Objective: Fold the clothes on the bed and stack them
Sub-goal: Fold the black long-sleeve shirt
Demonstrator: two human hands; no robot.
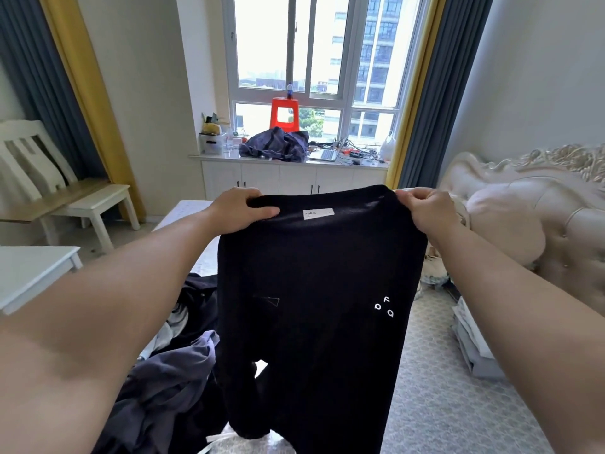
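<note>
I hold a black garment point(314, 290) up in front of me, above the bed point(435, 388). It has a white label near its top edge and small white letters on its right side. My left hand point(240, 211) grips the top left corner, thumb lying over the fabric. My right hand point(425, 209) pinches the top right corner. The garment hangs straight down and hides the middle of the bed. A heap of unfolded dark and purple-grey clothes point(170, 365) lies on the bed at the lower left. A stack of folded light clothes point(471, 342) sits at the bed's right edge.
A padded cream headboard point(530, 204) stands to the right. A white table point(29, 273) and a white bench point(82, 198) stand on the left. The window counter point(288, 158) behind holds a dark garment, a red stool, a laptop and cables.
</note>
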